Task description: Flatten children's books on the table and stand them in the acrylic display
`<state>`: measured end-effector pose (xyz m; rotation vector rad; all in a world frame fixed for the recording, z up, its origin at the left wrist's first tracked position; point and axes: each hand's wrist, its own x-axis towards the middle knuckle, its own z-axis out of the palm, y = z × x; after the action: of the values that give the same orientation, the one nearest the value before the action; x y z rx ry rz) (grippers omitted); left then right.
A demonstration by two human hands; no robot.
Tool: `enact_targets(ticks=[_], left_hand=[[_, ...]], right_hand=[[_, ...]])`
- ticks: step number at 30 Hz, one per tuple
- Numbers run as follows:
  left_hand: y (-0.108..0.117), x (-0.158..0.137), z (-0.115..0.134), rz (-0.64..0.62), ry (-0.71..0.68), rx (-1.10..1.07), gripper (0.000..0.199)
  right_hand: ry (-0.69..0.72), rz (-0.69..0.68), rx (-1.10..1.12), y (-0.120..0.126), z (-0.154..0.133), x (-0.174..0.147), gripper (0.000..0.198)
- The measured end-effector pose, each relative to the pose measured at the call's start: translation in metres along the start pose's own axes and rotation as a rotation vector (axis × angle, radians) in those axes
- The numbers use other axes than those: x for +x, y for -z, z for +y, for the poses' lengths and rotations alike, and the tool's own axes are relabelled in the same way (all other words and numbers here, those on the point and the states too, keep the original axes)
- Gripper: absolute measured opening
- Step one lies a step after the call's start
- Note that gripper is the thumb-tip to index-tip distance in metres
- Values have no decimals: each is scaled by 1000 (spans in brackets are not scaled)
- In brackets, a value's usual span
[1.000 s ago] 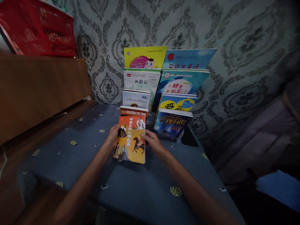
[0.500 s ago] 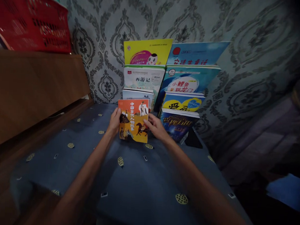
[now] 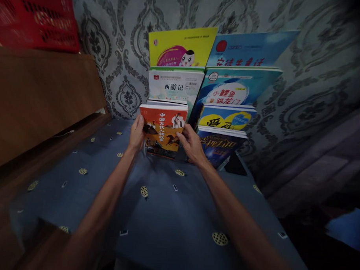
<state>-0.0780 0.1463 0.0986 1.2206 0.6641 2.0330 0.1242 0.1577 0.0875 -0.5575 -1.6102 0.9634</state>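
Note:
Between my two hands is an orange paperback book [image 3: 162, 128] with figures and a horse on its cover. My left hand [image 3: 136, 133] grips its left edge, and my right hand [image 3: 191, 142] pinches the right edge, thumb on the cover. Directly behind it, the tiered left column holds a white book [image 3: 176, 85] and a yellow-green book [image 3: 183, 44] at the back. In the right column stand a dark blue book [image 3: 219, 146], a yellow-and-blue book [image 3: 228, 117], a teal book [image 3: 240, 88] and a light blue book [image 3: 254, 47]. The orange book hides most of the one behind it.
A dark blue cloth [image 3: 153, 228] with pineapple prints covers the table. To the left, a red plastic basket [image 3: 39, 20] rests on a brown wooden cabinet [image 3: 45, 106]. Patterned wallpaper [image 3: 118, 38] rises behind the books. A black stand base [image 3: 236, 164] shows beside the dark blue book.
The orange book has moved back and its top has tilted away, with both hands still on it. It now stands close against the left column. The camera view has come nearer the books.

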Motion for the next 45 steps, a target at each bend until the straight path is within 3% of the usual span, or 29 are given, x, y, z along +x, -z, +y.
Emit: enact_targets(ticks=[4,10,16,24,29,33,40,45], left_hand=[[-4,-1,0,24,-27,33,50],[-4,-11,-3,93,-13,18,47],[-3,-13,-3,55,-22,5,45],[4,-11,-14,34,-115,45,41],[5,-10,-15,36,-124,51,39],[6,-12,-17,6,-132,44,34],[9,-19,-30,50,-105,193,38],[10,-18,-20,52,-196,508,43]], right_hand=[[59,-3,-79,1,2,-3,33],[41,29,-153,2,3,-7,33],[127,10,-291,4,9,-6,34],[185,-25,-734,2,23,-13,61],[270,-31,-788,6,31,-12,65],[258,-57,-824,9,38,-14,66],[121,-56,-811,5,44,-22,63],[99,-40,-808,3,39,-22,45]])
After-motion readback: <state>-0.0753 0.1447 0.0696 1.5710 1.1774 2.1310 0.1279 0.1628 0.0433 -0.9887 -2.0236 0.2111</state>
